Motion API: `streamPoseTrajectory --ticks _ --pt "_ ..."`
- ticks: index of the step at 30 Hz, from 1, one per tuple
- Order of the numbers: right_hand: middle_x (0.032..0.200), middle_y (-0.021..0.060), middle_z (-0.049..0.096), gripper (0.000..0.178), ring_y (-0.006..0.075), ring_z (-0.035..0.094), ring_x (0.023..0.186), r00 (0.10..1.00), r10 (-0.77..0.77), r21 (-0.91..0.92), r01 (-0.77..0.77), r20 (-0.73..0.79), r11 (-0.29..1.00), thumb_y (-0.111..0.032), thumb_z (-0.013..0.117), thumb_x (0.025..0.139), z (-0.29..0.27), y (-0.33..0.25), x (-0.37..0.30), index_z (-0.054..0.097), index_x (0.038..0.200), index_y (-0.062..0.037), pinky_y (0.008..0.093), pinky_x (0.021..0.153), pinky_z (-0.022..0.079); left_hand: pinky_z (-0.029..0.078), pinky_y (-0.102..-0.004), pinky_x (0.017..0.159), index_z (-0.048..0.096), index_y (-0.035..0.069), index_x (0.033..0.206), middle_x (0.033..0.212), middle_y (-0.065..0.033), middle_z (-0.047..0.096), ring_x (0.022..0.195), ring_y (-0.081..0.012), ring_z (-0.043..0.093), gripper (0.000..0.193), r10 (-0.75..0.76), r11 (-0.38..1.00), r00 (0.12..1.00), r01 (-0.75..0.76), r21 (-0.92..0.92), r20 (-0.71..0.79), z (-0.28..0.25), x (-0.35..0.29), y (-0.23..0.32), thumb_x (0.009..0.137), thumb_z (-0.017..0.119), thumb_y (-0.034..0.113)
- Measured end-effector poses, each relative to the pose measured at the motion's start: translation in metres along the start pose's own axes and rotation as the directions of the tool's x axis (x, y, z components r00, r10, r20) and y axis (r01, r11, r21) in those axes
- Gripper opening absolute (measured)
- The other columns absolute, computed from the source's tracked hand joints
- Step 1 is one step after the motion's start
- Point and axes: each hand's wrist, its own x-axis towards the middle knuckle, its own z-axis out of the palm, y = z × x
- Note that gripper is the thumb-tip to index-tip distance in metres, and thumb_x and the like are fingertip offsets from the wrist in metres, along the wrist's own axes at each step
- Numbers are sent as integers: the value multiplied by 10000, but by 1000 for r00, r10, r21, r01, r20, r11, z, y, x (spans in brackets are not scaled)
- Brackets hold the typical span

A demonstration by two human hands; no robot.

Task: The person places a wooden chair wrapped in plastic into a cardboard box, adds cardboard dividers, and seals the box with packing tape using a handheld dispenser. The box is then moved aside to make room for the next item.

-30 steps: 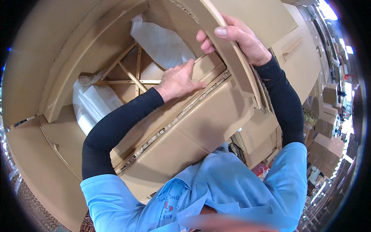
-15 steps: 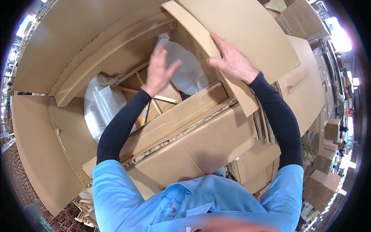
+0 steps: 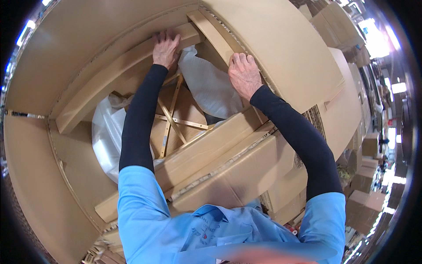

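In front of me stands a large open cardboard box (image 3: 77, 149) with a wooden frame (image 3: 176, 105) of crossing slats inside. White foam wrap (image 3: 204, 81) and more foam wrap (image 3: 105, 127) lie around the frame. My left hand (image 3: 166, 49) rests at the far folded cardboard strip (image 3: 114, 66), fingers apart and slightly blurred. My right hand (image 3: 244, 75) has its fingers curled over the right-hand cardboard strip (image 3: 214, 33), which now sits down along the box's right wall. A near cardboard strip (image 3: 211, 147) lines the side closest to me.
Wide box flaps spread outward, with the left flap (image 3: 37, 176) and the right flap (image 3: 285, 48) folded out. Flattened cardboard sheets (image 3: 338, 105) lie to the right. Several closed cartons (image 3: 365, 211) are stacked beyond them.
The right-hand strip has gone down into the box beside the wall, with my right hand curling over it. My left hand has moved away from above the frame to the far strip.
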Motion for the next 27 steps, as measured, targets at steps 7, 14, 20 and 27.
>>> streamPoseTrajectory --ticks 7,14,20,27 --pt "1441 264 469 588 353 496 1285 970 -148 -121 127 -192 985 -153 583 875 35 -15 -8 475 1396 96 468 1103 372 465 -540 1055 521 244 1316 1398 -154 552 1244 -385 574 530 25 980 999 -20 197 -24 6 -7 -5 825 715 202" --pt "1430 269 478 599 370 472 1330 981 -171 11 173 -96 985 -137 560 875 53 -10 -12 448 1422 80 446 1132 355 579 -436 761 597 177 1151 1033 -139 667 998 -282 685 326 94 987 963 -57 150 -253 21 -15 -12 840 652 98" --pt "1474 276 446 676 395 422 1391 982 -178 242 160 55 957 -290 619 916 9 -4 -14 400 1461 43 496 1131 367 522 -444 743 531 159 1374 864 -149 601 802 -298 604 441 19 828 1000 -7 -561 16 53 -25 -36 946 562 57" --pt "1281 187 623 493 331 590 1212 404 796 728 -349 -452 590 -156 729 836 -56 143 -215 617 1292 -10 425 1013 495 342 -479 1178 445 51 1458 1584 -263 324 1446 -418 343 681 148 971 988 -138 -198 37 30 -21 -53 860 744 181"
